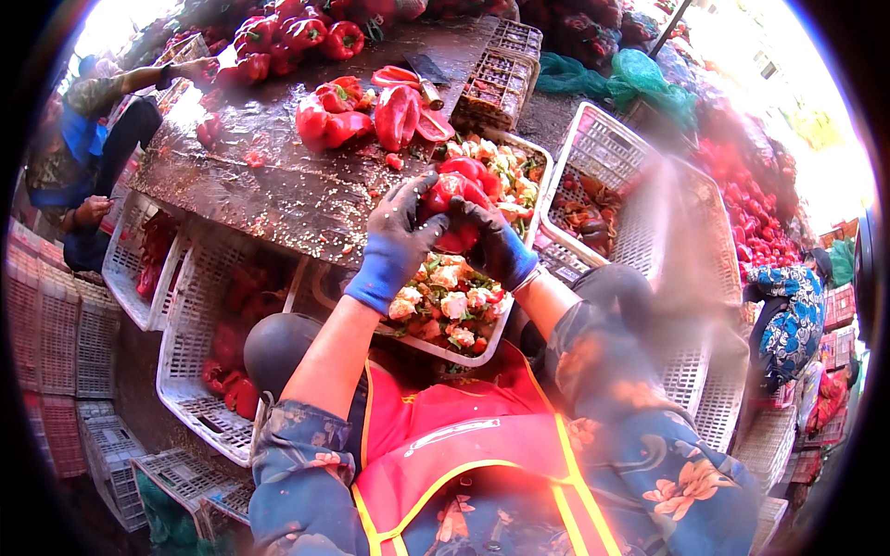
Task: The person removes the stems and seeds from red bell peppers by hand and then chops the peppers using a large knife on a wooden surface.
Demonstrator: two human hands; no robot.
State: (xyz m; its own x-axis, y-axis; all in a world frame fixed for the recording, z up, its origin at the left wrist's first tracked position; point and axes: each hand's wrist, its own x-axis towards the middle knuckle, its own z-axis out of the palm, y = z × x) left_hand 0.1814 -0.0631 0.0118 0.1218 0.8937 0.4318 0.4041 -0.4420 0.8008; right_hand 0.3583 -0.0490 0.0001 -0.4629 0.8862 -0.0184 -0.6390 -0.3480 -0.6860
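Observation:
Both my hands wear dark-palmed gloves with blue cuffs. Between them is a red bell pepper point(458, 196), held over a crate of pepper cores and scraps point(451, 301). My left hand point(402, 218) curls round its left side, thumb across the front. My right hand point(498, 246) closes on its right side, fingers partly hidden. On the table point(269, 190), just beyond, lie opened red pepper pieces point(397, 118) and whole or cut peppers point(331, 113). A knife with a dark blade point(426, 69) rests behind them, handle toward me.
Seeds litter the tabletop, and a pile of red peppers point(287, 37) sits at its far end. White plastic crates stand right point(603, 139) and left point(190, 371), some holding peppers. One person point(83, 148) works at the left; another point(788, 306) is at the far right.

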